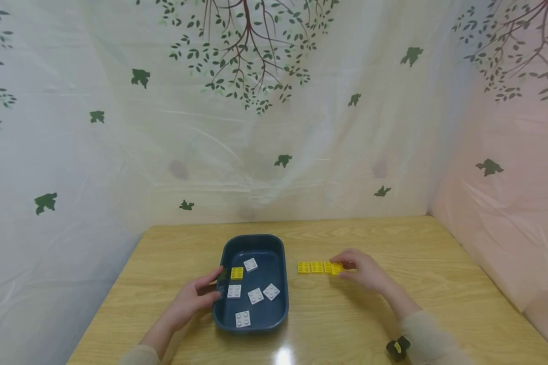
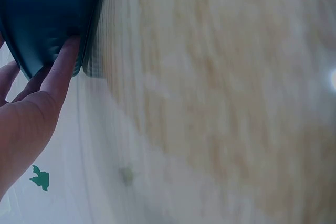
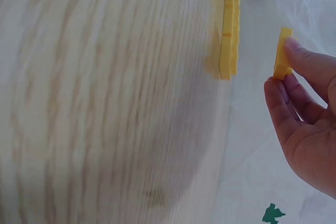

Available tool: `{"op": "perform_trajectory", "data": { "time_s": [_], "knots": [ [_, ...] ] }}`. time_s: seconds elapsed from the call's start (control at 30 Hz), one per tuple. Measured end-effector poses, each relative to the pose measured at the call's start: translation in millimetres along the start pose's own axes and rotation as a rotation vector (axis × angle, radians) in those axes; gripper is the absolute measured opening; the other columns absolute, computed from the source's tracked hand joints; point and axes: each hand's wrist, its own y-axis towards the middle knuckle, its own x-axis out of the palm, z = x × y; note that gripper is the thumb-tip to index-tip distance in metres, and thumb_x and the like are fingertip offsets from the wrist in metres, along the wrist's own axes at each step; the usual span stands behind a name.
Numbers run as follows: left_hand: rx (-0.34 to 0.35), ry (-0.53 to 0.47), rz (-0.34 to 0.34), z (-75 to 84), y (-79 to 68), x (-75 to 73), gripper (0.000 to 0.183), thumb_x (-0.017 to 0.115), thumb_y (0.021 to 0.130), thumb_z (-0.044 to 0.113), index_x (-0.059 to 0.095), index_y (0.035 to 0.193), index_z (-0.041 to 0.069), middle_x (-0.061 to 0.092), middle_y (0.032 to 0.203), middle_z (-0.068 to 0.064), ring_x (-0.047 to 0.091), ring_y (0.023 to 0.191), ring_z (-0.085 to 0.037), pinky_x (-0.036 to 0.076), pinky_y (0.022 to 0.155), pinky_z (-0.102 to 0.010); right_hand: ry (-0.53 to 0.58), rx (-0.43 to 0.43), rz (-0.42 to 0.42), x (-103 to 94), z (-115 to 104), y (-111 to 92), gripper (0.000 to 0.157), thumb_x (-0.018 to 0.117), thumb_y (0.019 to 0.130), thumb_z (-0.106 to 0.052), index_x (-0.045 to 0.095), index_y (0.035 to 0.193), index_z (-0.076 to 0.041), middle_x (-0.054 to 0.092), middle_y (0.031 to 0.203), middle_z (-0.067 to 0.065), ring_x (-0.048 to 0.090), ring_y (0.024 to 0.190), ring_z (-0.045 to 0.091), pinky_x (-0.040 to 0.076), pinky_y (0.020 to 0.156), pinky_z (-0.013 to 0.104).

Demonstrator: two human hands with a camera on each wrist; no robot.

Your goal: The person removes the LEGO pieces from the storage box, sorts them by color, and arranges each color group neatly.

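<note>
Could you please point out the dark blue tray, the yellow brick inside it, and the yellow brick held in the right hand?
Dark blue tray (image 1: 270, 268): head view, on its bare floor.
Yellow brick inside (image 1: 236, 274): head view, on its studded top.
Held yellow brick (image 3: 281, 56): right wrist view, on its camera-facing side.

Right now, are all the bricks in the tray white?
No, the head view shows one yellow brick lying in the dark blue tray with five white bricks.
</note>
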Motion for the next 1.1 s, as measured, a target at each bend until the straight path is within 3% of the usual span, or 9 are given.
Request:
{"op": "perform_trajectory", "data": {
  "time_s": [0.5, 0.73, 1.1],
  "knots": [
    [0.03, -0.015, -0.022, -0.2, -0.3, -3.3, 0.065, 0.067, 0.093, 0.012, 0.039, 0.152, 0.008, 0.032, 0.155, -0.024, 0.046, 0.131, -0.044, 0.053, 0.094, -0.039, -0.016, 0.097, 0.03, -7.7, 20, -1, 0.027, 0.075, 0.084, 0.001, 0.072, 0.111, -0.001, 0.067, 0.109, 0.012, 0.063, 0.1, 0.027, 0.055, 0.087, 0.044],
    [0.01, -0.021, -0.017, 0.3, 0.9, -2.5, 0.065, 0.068, 0.093, 0.012, 0.04, 0.152, 0.01, 0.034, 0.155, -0.022, 0.047, 0.13, -0.043, 0.054, 0.093, -0.04, -0.037, 0.096, 0.019, -7.3, 27, -1, 0.027, 0.076, 0.083, 0.0, 0.072, 0.109, 0.0, 0.068, 0.109, 0.014, 0.063, 0.1, 0.031, 0.055, 0.087, 0.047],
    [0.024, -0.01, -0.014, -1.8, 1.2, -1.6, 0.065, 0.068, 0.092, 0.012, 0.041, 0.151, 0.008, 0.035, 0.155, -0.022, 0.047, 0.13, -0.043, 0.052, 0.096, -0.041, -0.047, 0.17, -0.008, -1.8, 35, 5, 0.028, 0.076, 0.082, 0.001, 0.072, 0.11, -0.002, 0.067, 0.109, 0.012, 0.061, 0.099, 0.028, 0.052, 0.089, 0.049]
  ]
}}
